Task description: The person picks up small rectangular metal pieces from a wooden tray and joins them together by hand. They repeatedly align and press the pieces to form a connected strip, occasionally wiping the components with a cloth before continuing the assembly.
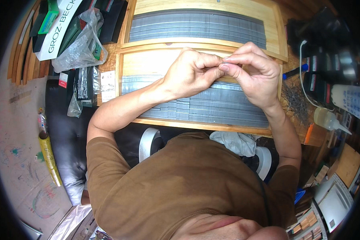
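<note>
Across the centre of the frame, two shallow wooden trays (126, 76) lined with rows of thin grey metal needles (212, 106) — laid side by side, apparently for sorting. Above the nearer tray, left hand (190, 72) and right hand (254, 72) meeting fingertip to fingertip, both pinched shut on a small bundle of needles (229, 61), held level — likely to align them. Upper left, a crumpled plastic bag (82, 40).

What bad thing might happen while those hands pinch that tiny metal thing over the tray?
The thin metal piece is held only by the fingertips of the left hand and right hand, so it might slip and get lost among the grey metal strips in the wooden tray. If it is pointed, it might also prick a finger.
</note>
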Available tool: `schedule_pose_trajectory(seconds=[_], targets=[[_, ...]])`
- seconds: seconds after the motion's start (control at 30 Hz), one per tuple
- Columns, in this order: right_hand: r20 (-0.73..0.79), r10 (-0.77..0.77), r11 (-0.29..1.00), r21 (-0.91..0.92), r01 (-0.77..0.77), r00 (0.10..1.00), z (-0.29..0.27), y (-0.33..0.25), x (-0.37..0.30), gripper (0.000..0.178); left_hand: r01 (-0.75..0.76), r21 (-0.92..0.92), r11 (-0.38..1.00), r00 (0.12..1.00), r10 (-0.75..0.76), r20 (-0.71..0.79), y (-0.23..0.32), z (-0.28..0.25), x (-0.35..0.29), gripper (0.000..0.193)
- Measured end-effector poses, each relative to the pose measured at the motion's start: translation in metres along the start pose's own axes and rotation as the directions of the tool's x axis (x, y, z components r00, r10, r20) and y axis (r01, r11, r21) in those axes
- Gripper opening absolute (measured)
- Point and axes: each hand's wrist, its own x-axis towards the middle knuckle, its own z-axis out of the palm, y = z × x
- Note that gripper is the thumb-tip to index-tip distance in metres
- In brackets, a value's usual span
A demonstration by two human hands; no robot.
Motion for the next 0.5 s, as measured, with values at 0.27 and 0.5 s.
schedule_pose_trajectory(seconds=[0.27, 0.5], targets=[[0.007, -0.003, 1.000, 0.010, 0.003, 1.000, -0.0018, 0.0006, 0.0005, 0.014, 0.014, 0.011, 1.000, 1.000, -0.014, 0.001, 0.0098, -0.0018, 0.0029, 0.012], [0.034, -0.019, 0.998, -0.061, 0.021, 0.999, -0.0039, -0.0015, 0.0021, 0.013, 0.006, -0.016, 1.000, 1.000, -0.007, -0.028, 0.0097, 0.0003, 0.0026, 0.013]])
